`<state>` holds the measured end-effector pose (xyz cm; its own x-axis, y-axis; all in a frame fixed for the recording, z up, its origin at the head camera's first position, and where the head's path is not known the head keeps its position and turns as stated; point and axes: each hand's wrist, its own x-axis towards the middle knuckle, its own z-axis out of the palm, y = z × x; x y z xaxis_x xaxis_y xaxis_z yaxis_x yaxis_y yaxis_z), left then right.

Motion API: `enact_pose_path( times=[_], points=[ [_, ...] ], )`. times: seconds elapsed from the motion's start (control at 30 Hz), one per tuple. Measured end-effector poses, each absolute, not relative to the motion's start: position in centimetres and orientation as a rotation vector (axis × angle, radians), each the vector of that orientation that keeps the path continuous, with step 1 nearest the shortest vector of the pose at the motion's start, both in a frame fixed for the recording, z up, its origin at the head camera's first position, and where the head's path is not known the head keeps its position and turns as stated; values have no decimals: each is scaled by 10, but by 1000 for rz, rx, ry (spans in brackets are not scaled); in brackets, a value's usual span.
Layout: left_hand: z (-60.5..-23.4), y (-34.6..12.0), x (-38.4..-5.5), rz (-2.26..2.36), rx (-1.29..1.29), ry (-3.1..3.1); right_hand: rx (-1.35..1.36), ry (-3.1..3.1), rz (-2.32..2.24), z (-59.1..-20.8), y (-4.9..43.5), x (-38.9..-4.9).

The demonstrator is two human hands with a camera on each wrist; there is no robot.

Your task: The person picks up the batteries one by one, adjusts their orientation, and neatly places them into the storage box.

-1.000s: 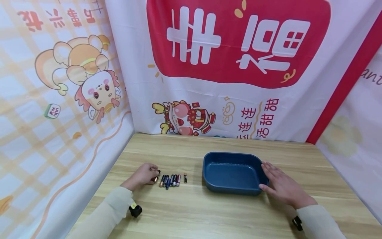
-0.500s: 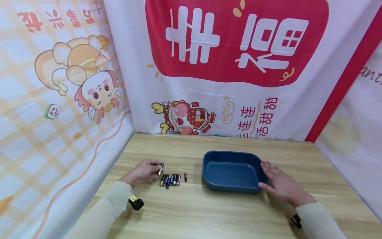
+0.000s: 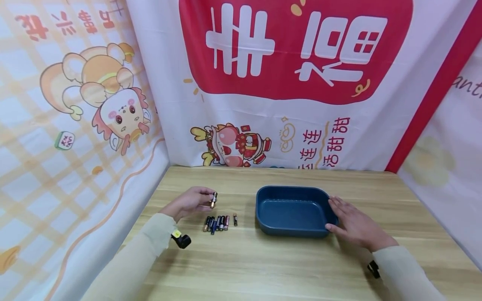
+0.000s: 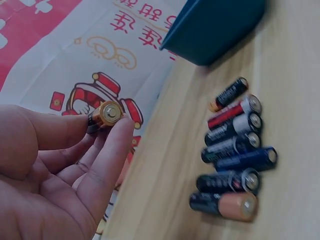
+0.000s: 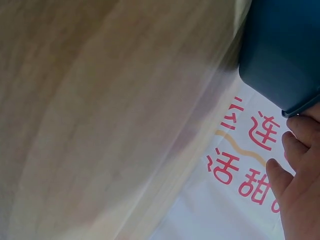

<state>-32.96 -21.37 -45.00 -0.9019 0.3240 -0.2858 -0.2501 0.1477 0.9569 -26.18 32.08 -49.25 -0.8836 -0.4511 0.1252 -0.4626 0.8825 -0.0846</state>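
Observation:
Between thumb and fingers, my left hand (image 3: 193, 200) pinches a battery (image 3: 214, 200) with a copper-coloured end, raised over the table. In the left wrist view that battery (image 4: 107, 115) points its end at the camera. Several loose batteries (image 3: 216, 224) lie side by side just in front of the hand, with black, blue, red and copper casings. One more battery (image 3: 235, 220) lies slightly apart to their right. My right hand (image 3: 355, 225) rests with straight fingers against the right side of a dark blue rectangular tub (image 3: 293, 215), its thumb at the near corner. Nothing lies inside the tub.
A wood-grain table (image 3: 256, 267) carries everything. Behind it hangs a white cloth (image 3: 169, 104) with a red panel and lettering; a checked cloth (image 3: 75, 175) covers the left side. A small black camera (image 3: 182, 240) is strapped to the left wrist.
My left hand has lifted the battery off the table and moved it right and away from me, past the row. My right hand stays at the tub, and the view has shifted slightly.

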Motion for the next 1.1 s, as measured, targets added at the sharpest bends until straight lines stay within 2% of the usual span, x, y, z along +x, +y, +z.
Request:
enact_pose_path(
  times=[0.43,1.1],
  points=[
    [-440,-181,-340,1822,136,1927,738,-2908,155,-490,319,-260],
    [-447,-131,-354,1841,222,1835,685,-2971,224,-493,320,-261]
  ],
)
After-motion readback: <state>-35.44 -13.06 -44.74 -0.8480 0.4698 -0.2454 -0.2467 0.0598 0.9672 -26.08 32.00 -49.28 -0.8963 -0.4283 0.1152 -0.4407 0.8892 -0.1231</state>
